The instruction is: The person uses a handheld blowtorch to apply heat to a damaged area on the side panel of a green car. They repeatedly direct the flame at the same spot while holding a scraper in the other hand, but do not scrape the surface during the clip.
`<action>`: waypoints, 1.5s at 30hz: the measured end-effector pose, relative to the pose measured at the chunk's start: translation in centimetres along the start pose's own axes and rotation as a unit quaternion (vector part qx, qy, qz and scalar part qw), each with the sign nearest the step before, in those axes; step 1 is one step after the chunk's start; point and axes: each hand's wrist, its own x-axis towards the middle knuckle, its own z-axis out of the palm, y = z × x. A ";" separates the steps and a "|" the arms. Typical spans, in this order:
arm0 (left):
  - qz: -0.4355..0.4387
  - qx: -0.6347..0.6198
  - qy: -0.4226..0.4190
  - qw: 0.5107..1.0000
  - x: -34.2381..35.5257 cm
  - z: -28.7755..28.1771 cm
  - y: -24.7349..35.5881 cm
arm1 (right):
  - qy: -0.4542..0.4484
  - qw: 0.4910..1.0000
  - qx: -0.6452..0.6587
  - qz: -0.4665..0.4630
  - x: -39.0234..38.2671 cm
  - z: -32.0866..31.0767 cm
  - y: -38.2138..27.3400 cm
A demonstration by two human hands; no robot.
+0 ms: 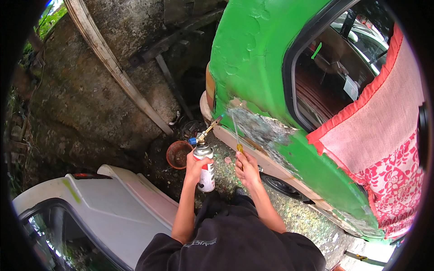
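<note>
My left hand [195, 167] is wrapped round the can of a gas torch [207, 177], a white and red canister with a blue knob and a brass nozzle. A small bluish flame seems to show at the nozzle tip, which points at the lower corner of a green car body [257, 58]. In my right hand [248, 170] is a screwdriver [239, 145] with a yellow handle. Its long thin shaft reaches up to a bare patch [260, 128], grey and scorched at its edge, where the green paint is off. Whether the screwdriver's tip touches the panel I cannot tell.
A pink and red patterned cloth [389, 131] hangs over the car's side by the window. Close on my left stands a white car [104, 198]. An orange-brown pot [179, 155] sits on the ground beyond the torch. A long wooden beam [115, 67] leans at the far left.
</note>
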 end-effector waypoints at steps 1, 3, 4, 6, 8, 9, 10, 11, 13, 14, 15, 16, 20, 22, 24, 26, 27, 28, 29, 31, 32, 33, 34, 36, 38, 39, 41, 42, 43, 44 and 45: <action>-0.002 0.010 -0.004 1.000 -0.1 -0.1 0.0 | -0.001 1.000 -0.002 -0.002 0.6 0.3 0.0; 0.005 0.003 0.006 1.000 -0.1 -0.5 0.1 | -0.008 1.000 -0.006 -0.003 2.1 1.2 0.3; 0.008 -0.003 0.011 1.000 -0.3 -0.8 0.1 | -0.008 1.000 -0.006 -0.003 1.5 1.1 0.2; 0.021 -0.007 0.013 1.000 -0.8 -1.3 -0.2 | -0.009 1.000 -0.007 -0.004 -0.4 0.6 -0.4; 0.023 -0.010 0.014 1.000 -0.4 -1.9 -0.4 | -0.008 1.000 -0.002 0.006 0.6 0.5 -0.3; 0.018 -0.012 0.014 1.000 -0.7 -1.8 -0.2 | -0.001 1.000 0.000 0.013 0.7 0.2 -0.2; 0.002 -0.012 0.004 1.000 -0.8 -1.7 0.4 | -0.014 1.000 -0.011 0.008 1.4 0.4 -0.1; -0.001 -0.020 0.005 1.000 -1.2 -1.5 0.1 | -0.010 1.000 -0.005 0.010 1.1 0.1 0.0; 0.005 -0.032 0.015 0.999 -1.4 -1.5 0.3 | -0.015 1.000 0.007 0.012 1.1 0.7 0.0; 0.007 -0.031 0.009 0.999 -1.3 -1.9 -0.4 | -0.004 1.000 0.001 0.003 0.5 0.4 0.2; 0.006 -0.030 0.004 1.000 -1.3 -1.9 -0.4 | 0.001 1.000 -0.003 0.003 0.5 0.3 0.1; 0.005 -0.029 -0.001 1.000 -1.3 -1.8 -0.4 | 0.006 1.000 -0.007 0.003 0.6 0.2 0.1; -0.001 -0.013 -0.009 1.000 -1.2 -0.7 0.0 | -0.005 1.000 -0.017 -0.005 1.6 0.7 0.0; 0.017 -0.017 -0.004 1.000 -1.0 -0.7 -0.2 | 0.002 1.000 -0.008 -0.005 0.1 0.9 -0.4; 0.010 -0.031 -0.016 0.999 -0.9 -0.7 -0.2 | -0.007 1.000 -0.001 -0.009 -1.2 -0.3 -0.5; -0.001 -0.046 -0.026 0.999 -0.9 -0.2 0.2 | -0.015 1.000 0.009 -0.006 -0.5 -0.7 -0.3; 0.000 -0.038 -0.027 0.999 -0.8 0.0 0.1 | -0.017 1.000 0.014 -0.003 -0.3 -0.8 -0.2; 0.000 -0.031 -0.028 0.999 -0.5 0.1 0.0 | -0.034 0.999 0.025 -0.003 0.1 -0.7 -0.1; 0.001 -0.025 -0.028 0.999 -0.3 0.2 -0.1 | -0.031 0.999 0.022 -0.006 -0.1 -0.9 -0.2; -0.001 -0.030 -0.023 0.999 0.2 0.4 0.2 | -0.036 0.999 0.010 -0.005 -0.4 -0.5 -1.0; -0.002 -0.036 -0.024 0.999 0.3 0.5 0.1 | -0.022 1.000 0.009 -0.003 -1.1 -0.9 -1.1; -0.005 -0.042 -0.028 0.999 0.5 0.7 0.1 | -0.021 1.000 0.006 -0.002 -1.2 -1.3 -1.2; 0.002 -0.041 -0.034 0.999 0.7 0.9 0.1 | -0.020 1.000 0.004 0.000 -1.2 -1.8 -1.3; -0.002 -0.036 -0.026 0.999 0.9 1.2 0.4 | -0.013 1.000 0.004 0.003 -1.1 -1.5 -1.3; -0.001 -0.037 -0.029 0.999 1.0 1.4 0.6 | -0.015 1.000 0.004 0.000 -1.3 -1.5 -1.3; -0.002 -0.033 -0.028 0.999 1.0 1.3 0.7 | -0.015 1.000 0.005 -0.001 -1.5 -1.5 -1.2; -0.004 -0.027 -0.027 0.999 0.8 1.2 1.0 | -0.026 1.000 0.010 -0.005 -1.6 -1.9 -1.0; -0.002 -0.027 -0.028 0.999 0.8 1.2 1.2 | -0.030 0.999 0.012 -0.009 -1.6 -2.1 -1.1; 0.001 -0.027 -0.029 0.999 0.6 1.2 1.5 | -0.027 1.000 0.012 -0.009 -1.6 -2.3 -1.0; 0.003 -0.028 -0.030 0.999 0.4 1.1 1.6 | -0.023 1.000 0.011 -0.010 -1.8 -2.4 -0.8; 0.003 -0.025 -0.028 0.999 0.3 1.0 1.5 | -0.022 1.000 0.009 -0.008 -1.8 -2.4 -0.8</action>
